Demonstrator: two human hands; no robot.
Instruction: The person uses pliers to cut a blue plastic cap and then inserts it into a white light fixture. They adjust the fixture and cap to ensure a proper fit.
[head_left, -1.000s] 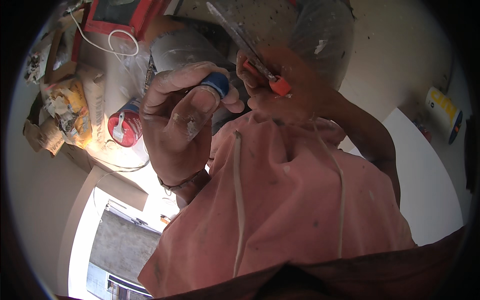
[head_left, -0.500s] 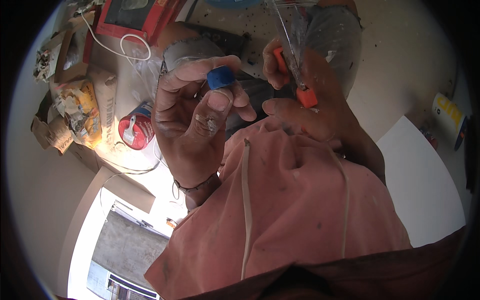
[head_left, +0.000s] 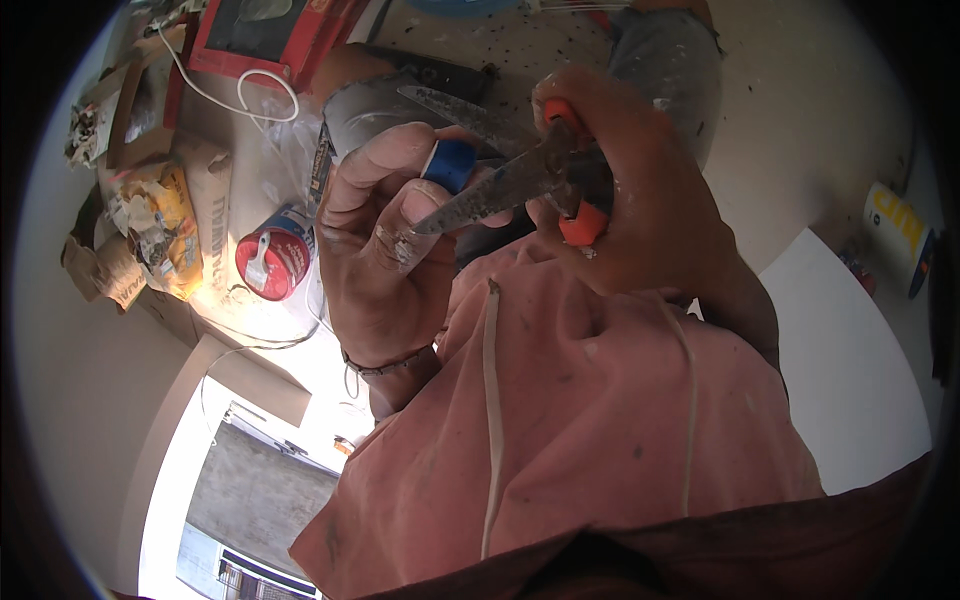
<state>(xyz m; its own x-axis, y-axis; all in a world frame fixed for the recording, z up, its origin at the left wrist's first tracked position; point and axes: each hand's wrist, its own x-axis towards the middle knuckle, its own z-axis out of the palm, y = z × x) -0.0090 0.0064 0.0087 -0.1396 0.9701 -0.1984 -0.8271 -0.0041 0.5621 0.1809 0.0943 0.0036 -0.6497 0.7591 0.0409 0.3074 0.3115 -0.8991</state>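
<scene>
My left hand [head_left: 385, 240] pinches a blue cylinder [head_left: 452, 165]. Beside it, my curled right hand [head_left: 655, 190] holds spread orange-handled scissors [head_left: 540, 170].

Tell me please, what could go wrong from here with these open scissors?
The open scissors in the right hand may nick the left hand: in this view the lower blade crosses its thumb, though I cannot tell if they touch. The small blue piece might also slip or turn if pressed, since just the left hand's fingers and thumb pinch it.
</scene>
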